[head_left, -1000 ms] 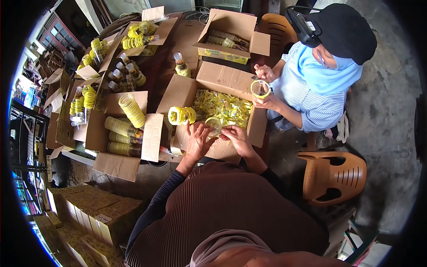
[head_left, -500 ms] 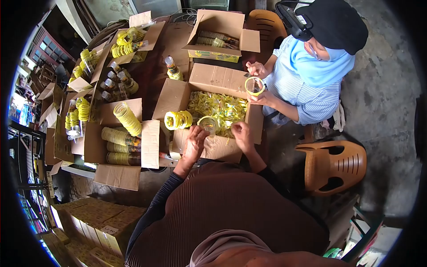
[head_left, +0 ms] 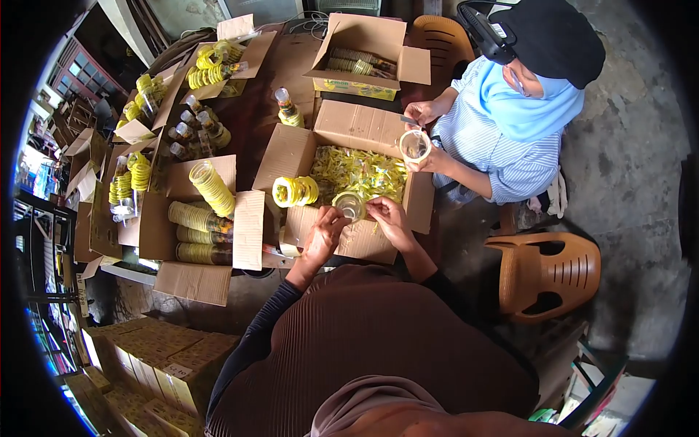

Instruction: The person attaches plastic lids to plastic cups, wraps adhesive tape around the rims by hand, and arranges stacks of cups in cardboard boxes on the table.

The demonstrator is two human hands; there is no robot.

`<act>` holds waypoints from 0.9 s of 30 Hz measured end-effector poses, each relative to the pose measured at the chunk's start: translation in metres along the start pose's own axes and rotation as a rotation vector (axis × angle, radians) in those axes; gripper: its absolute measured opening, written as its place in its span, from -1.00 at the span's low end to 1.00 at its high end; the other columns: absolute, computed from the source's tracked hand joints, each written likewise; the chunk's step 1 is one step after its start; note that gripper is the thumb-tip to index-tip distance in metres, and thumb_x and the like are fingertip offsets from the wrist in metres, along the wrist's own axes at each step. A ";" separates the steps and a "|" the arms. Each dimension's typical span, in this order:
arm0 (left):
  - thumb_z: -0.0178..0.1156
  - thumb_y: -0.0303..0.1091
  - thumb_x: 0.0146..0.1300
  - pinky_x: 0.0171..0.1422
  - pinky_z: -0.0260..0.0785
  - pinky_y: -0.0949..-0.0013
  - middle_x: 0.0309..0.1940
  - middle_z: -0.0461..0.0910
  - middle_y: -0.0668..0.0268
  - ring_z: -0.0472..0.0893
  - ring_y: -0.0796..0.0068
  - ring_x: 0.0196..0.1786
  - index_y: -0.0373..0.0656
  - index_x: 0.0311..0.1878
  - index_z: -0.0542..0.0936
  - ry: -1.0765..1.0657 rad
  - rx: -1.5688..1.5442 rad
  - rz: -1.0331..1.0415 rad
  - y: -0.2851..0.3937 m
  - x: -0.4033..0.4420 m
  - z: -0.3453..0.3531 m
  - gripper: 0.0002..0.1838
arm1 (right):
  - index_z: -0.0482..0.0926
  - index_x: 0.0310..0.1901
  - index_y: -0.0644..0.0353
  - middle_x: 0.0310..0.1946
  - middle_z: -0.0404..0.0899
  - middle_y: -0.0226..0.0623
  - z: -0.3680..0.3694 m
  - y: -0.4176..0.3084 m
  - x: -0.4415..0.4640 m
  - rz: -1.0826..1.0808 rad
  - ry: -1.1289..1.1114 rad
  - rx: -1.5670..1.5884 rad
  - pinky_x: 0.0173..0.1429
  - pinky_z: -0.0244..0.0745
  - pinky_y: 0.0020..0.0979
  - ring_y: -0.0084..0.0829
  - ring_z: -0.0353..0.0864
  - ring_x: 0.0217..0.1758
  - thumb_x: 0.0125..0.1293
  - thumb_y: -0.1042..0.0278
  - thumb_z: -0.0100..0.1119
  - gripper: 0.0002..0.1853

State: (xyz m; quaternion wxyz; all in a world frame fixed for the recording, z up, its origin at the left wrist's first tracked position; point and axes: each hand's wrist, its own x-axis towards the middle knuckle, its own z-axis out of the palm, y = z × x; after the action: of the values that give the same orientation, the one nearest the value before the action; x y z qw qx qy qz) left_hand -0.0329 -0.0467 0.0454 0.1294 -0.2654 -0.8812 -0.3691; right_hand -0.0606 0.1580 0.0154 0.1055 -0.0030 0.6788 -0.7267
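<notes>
1. At your far left, open boxes hold yellow-rimmed cup stacks [head_left: 138, 175]; closed cartons [head_left: 156, 353] are piled below them, nearer you.
2. Next comes the side box [head_left: 193, 282], its flaps spread. Side stacks [head_left: 200, 231] lie in it, and a leaning stack [head_left: 212, 191] tilts up above them. Behind the box you have a group of clear-ended stacks [head_left: 211, 130].
3. A yellow roll [head_left: 295, 191] of stacked rims lies on its side at the left edge of your middle box [head_left: 285, 154], just beside your left hand.
4. Your left hand [head_left: 324, 233] has its fingers closed on the left side of the cup [head_left: 351, 207], clamping it.
5. The cup is in front of you, between your hands, above the near side of the middle box, which is filled with yellow strips [head_left: 360, 169]. The lemon box [head_left: 357, 87] sits beyond, with more stacks inside.
6. Your right hand [head_left: 391, 220] has bent fingers at the cup's right rim; you cannot tell whether they pinch anything.
7. On your right, another person [head_left: 502, 135] holds a second cup [head_left: 415, 148] and a dark piece [head_left: 410, 120].
8. Nearer you, at far right, is an orange chair [head_left: 561, 280].
</notes>
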 end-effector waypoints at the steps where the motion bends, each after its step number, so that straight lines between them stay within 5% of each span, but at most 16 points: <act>1: 0.19 -0.59 0.09 0.04 0.45 0.20 -0.19 0.50 0.24 0.48 0.18 -0.02 -0.18 -0.17 0.65 -0.025 0.018 0.008 0.001 -0.001 -0.001 -0.78 | 0.55 -0.09 0.35 -0.26 0.62 -0.35 0.000 0.001 0.000 0.000 -0.005 0.000 -0.05 0.54 -0.52 -0.59 0.59 -0.20 0.41 0.36 0.14 -0.80; 4: 0.28 -0.54 0.06 0.08 0.44 0.18 -0.11 0.48 0.24 0.48 0.15 0.03 -0.19 -0.15 0.64 0.020 -0.063 -0.010 0.008 -0.002 -0.001 -0.76 | 0.54 -0.09 0.34 -0.28 0.62 -0.34 -0.004 0.006 -0.001 0.098 0.004 0.102 -0.09 0.54 -0.52 -0.59 0.59 -0.24 0.39 0.37 0.17 -0.80; 10: 0.46 -0.35 0.00 0.10 0.47 0.14 0.16 0.43 0.17 0.45 0.09 0.20 -0.11 0.19 0.49 0.146 -0.103 -0.077 0.020 0.000 -0.007 -0.38 | 0.56 -0.23 0.37 -0.39 0.59 -0.37 -0.007 -0.007 -0.010 0.007 -0.079 -0.102 -0.23 0.46 -0.58 -0.66 0.51 -0.37 0.33 0.47 0.21 -0.88; 12: 0.45 -0.37 0.01 0.04 0.49 0.16 0.15 0.44 0.17 0.51 0.13 0.12 -0.13 0.16 0.52 0.107 -0.189 -0.210 0.017 -0.001 -0.005 -0.41 | 0.57 -0.24 0.36 -0.42 0.58 -0.40 -0.005 -0.012 -0.014 -0.177 -0.144 -0.274 -0.25 0.45 -0.56 -0.67 0.49 -0.38 0.30 0.50 0.21 -0.90; 17: 0.27 -0.46 0.19 -0.13 0.49 0.26 -0.20 0.61 0.15 0.64 0.16 -0.20 -0.26 -0.20 0.65 0.158 -0.111 -0.144 0.013 -0.005 0.000 -0.87 | 0.56 -0.22 0.33 -0.41 0.57 -0.43 -0.004 -0.015 -0.020 -0.214 -0.158 -0.377 -0.27 0.42 -0.58 -0.69 0.49 -0.37 0.32 0.53 0.20 -0.93; 23: 0.22 -0.53 0.22 -0.33 0.49 0.34 -0.25 0.57 0.13 0.66 0.31 -0.37 -0.32 -0.22 0.60 0.242 -0.224 -0.366 0.025 -0.009 0.010 -0.91 | 0.57 -0.18 0.34 -0.37 0.63 -0.35 -0.011 0.010 -0.015 0.012 -0.021 0.112 -0.21 0.54 -0.54 -0.59 0.61 -0.35 0.36 0.42 0.19 -0.86; 27: 0.22 -0.56 0.19 -0.50 0.44 0.42 -0.26 0.54 0.14 0.62 0.41 -0.55 -0.36 -0.30 0.54 0.396 -0.214 -0.428 0.030 -0.006 0.015 -0.93 | 0.56 -0.17 0.30 -0.37 0.63 -0.36 -0.019 0.006 -0.020 -0.063 -0.015 0.070 -0.22 0.56 -0.52 -0.59 0.61 -0.35 0.36 0.34 0.23 -0.81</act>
State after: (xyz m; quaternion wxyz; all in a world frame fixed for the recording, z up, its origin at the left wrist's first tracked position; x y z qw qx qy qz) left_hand -0.0110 -0.0204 0.0500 0.1891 -0.0089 -0.8310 -0.5231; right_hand -0.0428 0.1792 0.0105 0.0878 -0.0259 0.6518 -0.7529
